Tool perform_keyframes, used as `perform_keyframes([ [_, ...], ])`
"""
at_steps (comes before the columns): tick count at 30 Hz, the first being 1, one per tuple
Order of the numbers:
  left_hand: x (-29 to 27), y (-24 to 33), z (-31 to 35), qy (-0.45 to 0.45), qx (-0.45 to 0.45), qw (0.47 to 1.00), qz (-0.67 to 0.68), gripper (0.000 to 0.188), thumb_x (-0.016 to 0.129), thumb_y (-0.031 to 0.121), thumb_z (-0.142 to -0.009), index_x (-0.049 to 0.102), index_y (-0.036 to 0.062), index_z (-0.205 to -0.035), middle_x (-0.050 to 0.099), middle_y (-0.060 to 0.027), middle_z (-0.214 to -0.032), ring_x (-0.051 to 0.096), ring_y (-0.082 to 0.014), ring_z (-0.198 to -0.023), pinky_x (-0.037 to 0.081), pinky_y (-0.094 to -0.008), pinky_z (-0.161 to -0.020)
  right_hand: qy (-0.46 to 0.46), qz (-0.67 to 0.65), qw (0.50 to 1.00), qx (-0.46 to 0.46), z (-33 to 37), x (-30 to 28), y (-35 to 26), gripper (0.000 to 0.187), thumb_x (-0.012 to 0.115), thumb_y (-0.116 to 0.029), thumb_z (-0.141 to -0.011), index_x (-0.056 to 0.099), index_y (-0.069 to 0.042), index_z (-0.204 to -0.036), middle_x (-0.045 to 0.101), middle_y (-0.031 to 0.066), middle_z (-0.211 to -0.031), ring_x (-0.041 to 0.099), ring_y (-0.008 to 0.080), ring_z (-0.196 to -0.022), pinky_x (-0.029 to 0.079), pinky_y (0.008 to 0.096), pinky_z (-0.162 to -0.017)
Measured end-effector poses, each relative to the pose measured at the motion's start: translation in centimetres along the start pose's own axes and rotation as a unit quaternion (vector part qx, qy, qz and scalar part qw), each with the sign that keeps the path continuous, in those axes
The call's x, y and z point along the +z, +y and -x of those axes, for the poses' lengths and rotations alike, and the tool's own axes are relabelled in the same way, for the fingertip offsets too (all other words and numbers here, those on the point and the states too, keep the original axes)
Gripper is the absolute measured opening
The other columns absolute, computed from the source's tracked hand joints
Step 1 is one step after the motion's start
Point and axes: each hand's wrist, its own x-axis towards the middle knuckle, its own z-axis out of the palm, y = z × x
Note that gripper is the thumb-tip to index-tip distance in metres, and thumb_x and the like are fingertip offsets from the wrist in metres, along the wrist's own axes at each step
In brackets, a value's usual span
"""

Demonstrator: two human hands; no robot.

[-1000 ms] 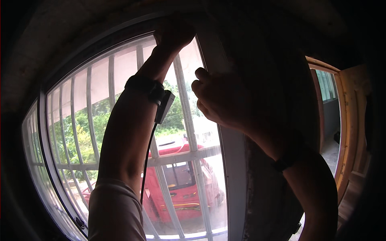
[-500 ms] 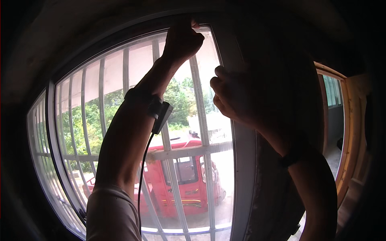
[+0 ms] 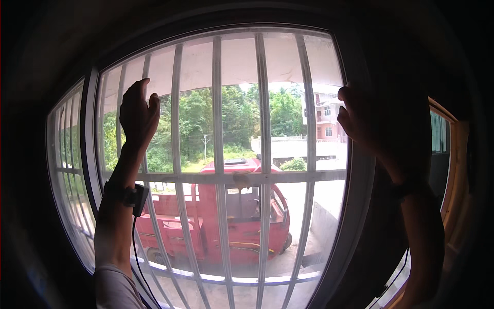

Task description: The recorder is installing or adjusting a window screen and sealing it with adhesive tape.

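Note:
My left hand [image 3: 138,114] is raised in front of the barred window [image 3: 237,62], left of its middle. Its fingers bend a little and stand apart from the thumb, with nothing seen between them. On the right, my right hand [image 3: 366,122] is held up at the window's right frame [image 3: 355,206]. Its fingertip and thumb show against the bright glass, apart from each other. The rest of that hand is lost in shadow, and whether it touches the frame cannot be made out.
White vertical bars with a crossbar [image 3: 206,178] span the window. Outside are a red three-wheeled truck [image 3: 206,226], trees and a building [image 3: 325,116]. A wooden door frame [image 3: 454,170] stands at the right. A black cable [image 3: 138,252] hangs from a device [image 3: 139,200] on my left wrist.
My left hand has come down and left from the window's upper right corner, opening from a fist. My right hand has loosened its curled fingers. The view has shifted, showing more of the window.

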Motion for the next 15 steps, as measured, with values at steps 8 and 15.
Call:
perform_keyframes([
  [8, -8.3, -13.4, 4.8, -0.068, -0.065, 0.994, -0.050, 0.049, 0.065, 0.006, -0.093, 0.052, 0.0084, -0.140, 0.057, -0.0165, -0.141, 0.048, -0.0356, -0.138, 0.039, -0.0551, -0.112, 0.105, 0.185, 0.977, -0.009, 1.1, -0.8, -1.2, 0.048, 0.080, -0.022, -0.088, 0.064, -0.023, -0.133, 0.073, 0.0019, -0.123, 0.070, 0.0242, -0.111, 0.053, 0.0492, -0.102],
  [15, -10.0, -17.6, 6.9, -0.057, 0.005, 0.978, -0.202, 0.066, 0.070, 0.009, -0.091, 0.042, 0.0046, -0.151, 0.055, -0.0218, -0.137, 0.051, -0.0420, -0.129, 0.044, -0.0476, -0.108, 0.096, 0.098, 0.990, -0.017, 1.7, -3.1, -1.6, 0.048, 0.075, -0.011, -0.089, 0.062, -0.014, -0.135, 0.067, 0.0065, -0.129, 0.064, 0.0268, -0.122, 0.049, 0.0471, -0.108],
])
